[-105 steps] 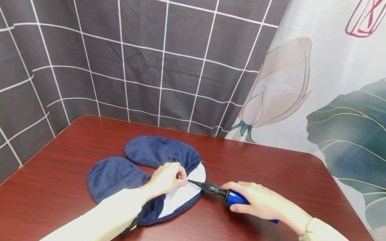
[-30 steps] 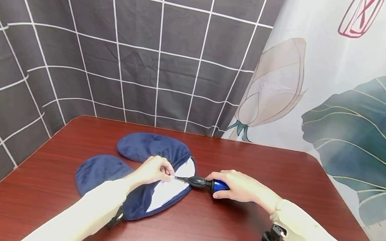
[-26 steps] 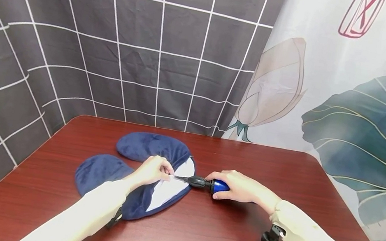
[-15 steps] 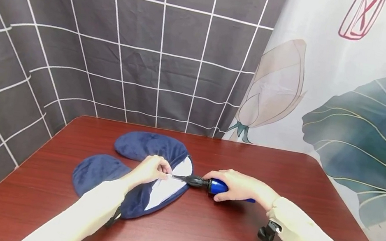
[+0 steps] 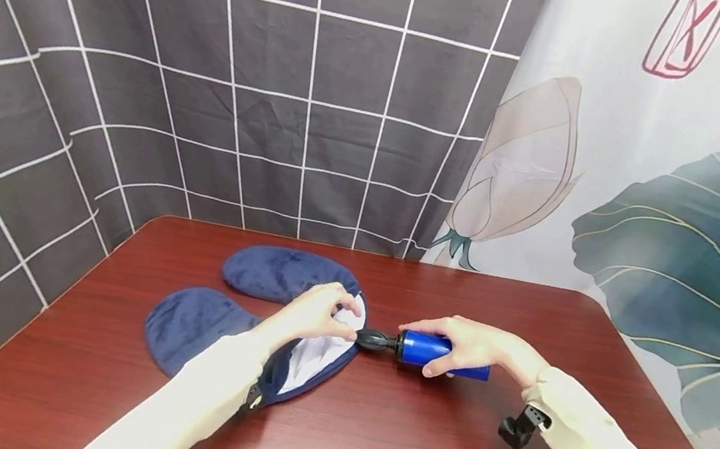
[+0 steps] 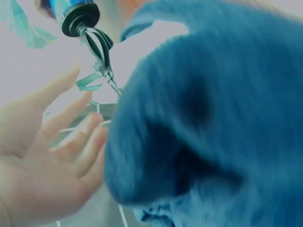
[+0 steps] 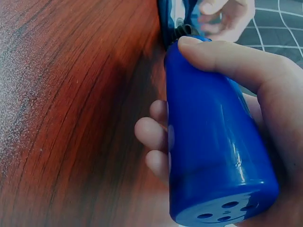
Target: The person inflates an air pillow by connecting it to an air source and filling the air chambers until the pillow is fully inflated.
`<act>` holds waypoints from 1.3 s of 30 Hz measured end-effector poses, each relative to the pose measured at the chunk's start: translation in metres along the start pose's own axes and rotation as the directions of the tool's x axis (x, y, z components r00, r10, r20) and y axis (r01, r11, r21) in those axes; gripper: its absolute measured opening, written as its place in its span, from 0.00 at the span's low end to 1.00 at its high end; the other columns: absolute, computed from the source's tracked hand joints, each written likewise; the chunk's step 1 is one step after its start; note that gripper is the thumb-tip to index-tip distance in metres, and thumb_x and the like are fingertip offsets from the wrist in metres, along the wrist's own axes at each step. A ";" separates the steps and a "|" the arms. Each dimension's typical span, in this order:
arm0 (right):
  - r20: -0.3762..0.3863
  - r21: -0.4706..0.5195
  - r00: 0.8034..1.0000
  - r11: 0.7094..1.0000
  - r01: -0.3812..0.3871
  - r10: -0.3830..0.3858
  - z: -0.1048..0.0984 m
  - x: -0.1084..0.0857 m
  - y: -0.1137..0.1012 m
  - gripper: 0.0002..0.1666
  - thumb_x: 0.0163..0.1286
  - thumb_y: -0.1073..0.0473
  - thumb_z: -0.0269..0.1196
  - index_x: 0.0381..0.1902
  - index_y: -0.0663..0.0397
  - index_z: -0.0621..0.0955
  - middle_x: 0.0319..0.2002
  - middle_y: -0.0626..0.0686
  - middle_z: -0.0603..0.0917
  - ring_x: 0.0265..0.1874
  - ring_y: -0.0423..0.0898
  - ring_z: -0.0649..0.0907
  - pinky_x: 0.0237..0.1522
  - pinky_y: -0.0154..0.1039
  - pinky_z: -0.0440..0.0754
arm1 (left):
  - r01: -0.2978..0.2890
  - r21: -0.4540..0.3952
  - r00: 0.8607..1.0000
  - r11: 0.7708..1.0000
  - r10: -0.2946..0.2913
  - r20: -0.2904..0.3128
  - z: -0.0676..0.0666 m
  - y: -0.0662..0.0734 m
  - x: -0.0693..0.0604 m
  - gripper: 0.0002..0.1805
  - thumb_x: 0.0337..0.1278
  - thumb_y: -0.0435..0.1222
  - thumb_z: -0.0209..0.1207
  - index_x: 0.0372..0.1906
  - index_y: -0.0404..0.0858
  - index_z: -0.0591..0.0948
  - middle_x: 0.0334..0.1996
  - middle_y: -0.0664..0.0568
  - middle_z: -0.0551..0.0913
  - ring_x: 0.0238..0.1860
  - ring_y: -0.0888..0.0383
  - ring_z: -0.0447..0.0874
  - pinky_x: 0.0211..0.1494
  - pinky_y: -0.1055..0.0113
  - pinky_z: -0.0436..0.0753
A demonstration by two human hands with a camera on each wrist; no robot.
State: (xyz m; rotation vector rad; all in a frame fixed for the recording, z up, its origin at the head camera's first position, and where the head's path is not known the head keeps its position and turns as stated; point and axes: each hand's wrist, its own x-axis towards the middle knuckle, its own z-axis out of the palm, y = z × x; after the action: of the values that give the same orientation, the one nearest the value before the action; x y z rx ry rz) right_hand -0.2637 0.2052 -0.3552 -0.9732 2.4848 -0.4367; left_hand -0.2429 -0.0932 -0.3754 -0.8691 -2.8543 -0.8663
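A navy plush U-shaped neck pillow (image 5: 194,328) lies on the table, its curved end open over a white inner layer (image 5: 309,363). My left hand (image 5: 312,312) is above that opening; in the left wrist view its fingers (image 6: 71,113) are spread and hold nothing. My right hand (image 5: 474,348) grips a blue hand pump (image 5: 420,348) by its body, thumb on top and fingers beneath, as the right wrist view shows. The pump's black nozzle (image 5: 374,340) reaches over the pillow's edge toward the white layer. Whether its tip sits in a valve is hidden.
The dark red wooden table (image 5: 396,447) carries pillow and pump. A grey grid-patterned curtain (image 5: 264,117) hangs behind it, and a white curtain with a leaf print (image 5: 691,251) hangs to the right. A black wrist camera (image 5: 521,427) sits on the right sleeve.
My left fingers have parted from the pinch they held at the nozzle tip. My right hand now sits further back on the pump, leaving more of the blue body showing.
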 end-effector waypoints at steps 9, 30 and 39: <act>-0.033 0.000 0.999 1.000 0.003 -0.003 0.000 -0.002 -0.001 0.41 0.59 0.43 0.70 0.69 0.44 0.72 0.57 0.51 0.81 0.52 0.49 0.80 0.48 0.46 0.81 | 0.016 -0.251 1.000 0.968 -0.011 0.024 0.021 0.008 0.007 0.21 0.52 0.41 0.71 0.52 0.42 0.85 0.51 0.48 0.87 0.51 0.48 0.87 0.57 0.56 0.82; -0.104 -0.098 0.994 0.995 0.025 -0.036 -0.001 -0.016 -0.004 0.37 0.60 0.40 0.69 0.65 0.44 0.76 0.50 0.50 0.86 0.42 0.43 0.83 0.40 0.40 0.80 | -0.069 -0.180 0.996 0.981 0.077 0.035 0.048 0.016 0.018 0.10 0.59 0.40 0.65 0.45 0.43 0.85 0.43 0.54 0.89 0.46 0.57 0.83 0.54 0.70 0.75; -0.051 0.108 0.997 0.992 -0.057 0.063 -0.011 -0.050 0.010 0.40 0.62 0.45 0.69 0.70 0.42 0.70 0.49 0.57 0.81 0.21 0.41 0.83 0.27 0.38 0.83 | -0.100 -0.139 0.992 0.985 0.110 0.068 0.047 0.014 0.018 0.09 0.64 0.40 0.61 0.46 0.42 0.81 0.41 0.52 0.87 0.41 0.60 0.79 0.50 0.72 0.73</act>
State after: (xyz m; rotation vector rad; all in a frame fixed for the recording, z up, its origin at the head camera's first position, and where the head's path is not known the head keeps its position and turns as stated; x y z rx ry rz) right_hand -0.2416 0.2490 -0.3366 -0.8533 2.5028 -0.5771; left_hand -0.2446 -0.0500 -0.4048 -1.0782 -2.8079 -1.0463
